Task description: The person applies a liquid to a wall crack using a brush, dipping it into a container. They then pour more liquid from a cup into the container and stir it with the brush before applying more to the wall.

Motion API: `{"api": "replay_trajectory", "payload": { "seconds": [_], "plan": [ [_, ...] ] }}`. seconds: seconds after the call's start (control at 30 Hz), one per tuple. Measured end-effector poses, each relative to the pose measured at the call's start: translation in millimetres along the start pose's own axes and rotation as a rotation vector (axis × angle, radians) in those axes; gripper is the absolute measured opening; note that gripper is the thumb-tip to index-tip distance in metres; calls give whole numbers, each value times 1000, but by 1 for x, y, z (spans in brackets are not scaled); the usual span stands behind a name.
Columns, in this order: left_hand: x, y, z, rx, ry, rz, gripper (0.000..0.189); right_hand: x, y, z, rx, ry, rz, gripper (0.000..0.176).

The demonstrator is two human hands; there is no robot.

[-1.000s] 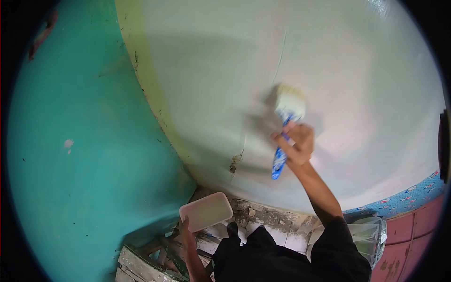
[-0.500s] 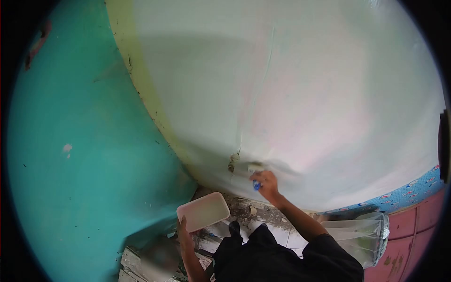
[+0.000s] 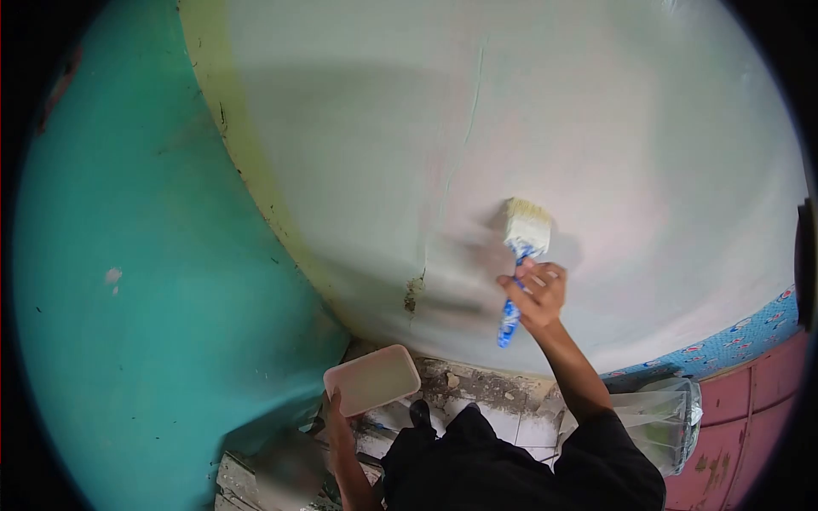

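Note:
A paintbrush (image 3: pixel 528 228) with a blue-and-white handle is in my right hand (image 3: pixel 542 294), fingers wrapped round the handle. Its pale bristles point up and lie at the whitish wall (image 3: pixel 358 170), where a shadow falls beside them. My left hand (image 3: pixel 335 407) grips the near left edge of a shallow pale tray (image 3: pixel 372 381), thumb over the rim. Pale liquid seems to cover the tray's bottom. A thin crack runs down the wall to a crumbled dark patch (image 3: pixel 411 294), left of the brush.
A teal wall (image 3: pixel 170 255) meets the whitish one in a corner at left. Broken rubble (image 3: pixel 452 375) lines the wall's foot above white floor tiles (image 3: pixel 535 430). On the right stand a plastic-wrapped container (image 3: pixel 673 426) and a pink panel (image 3: pixel 728 409). Worn boards (image 3: pixel 239 481) lie lower left.
My right hand has moved up and to the right with the paintbrush, from near the crumbled patch to higher on the wall. The tray has stayed nearly in place.

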State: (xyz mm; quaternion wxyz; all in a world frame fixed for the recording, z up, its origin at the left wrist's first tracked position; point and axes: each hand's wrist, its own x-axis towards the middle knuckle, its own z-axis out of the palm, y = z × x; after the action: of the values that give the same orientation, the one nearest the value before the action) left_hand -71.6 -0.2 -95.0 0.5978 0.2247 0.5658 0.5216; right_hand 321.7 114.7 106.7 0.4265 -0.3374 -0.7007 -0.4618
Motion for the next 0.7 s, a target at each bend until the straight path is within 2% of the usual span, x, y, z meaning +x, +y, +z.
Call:
{"api": "replay_trajectory", "payload": {
  "seconds": [0.13, 0.23, 0.37, 0.47, 0.5, 0.6, 0.7],
  "plan": [
    [0, 3, 2, -11, 1, 14, 59, -103, -23, 26, 62, -144, -12, 20],
    [-6, 9, 5, -1, 14, 33, 57, -158, -49, 20, 183, -349, 7, 18],
    [-2, 6, -1, -34, -19, 26, 54, -225, -89, 20, 333, -499, 107, 27],
    [-3, 10, 3, -1, -7, 45, 53, -240, -109, 15, 462, -585, 224, 26],
    [-3, 10, 4, -6, 4, 39, 53, -232, -112, 11, 533, -672, 320, 29],
    [-3, 11, 5, -18, 15, 23, 54, -210, -106, 16, 572, -614, 566, 31],
    [-3, 13, 5, -2, -13, 12, 54, -128, -65, 8, 492, -535, 647, 24]
  ]
}}
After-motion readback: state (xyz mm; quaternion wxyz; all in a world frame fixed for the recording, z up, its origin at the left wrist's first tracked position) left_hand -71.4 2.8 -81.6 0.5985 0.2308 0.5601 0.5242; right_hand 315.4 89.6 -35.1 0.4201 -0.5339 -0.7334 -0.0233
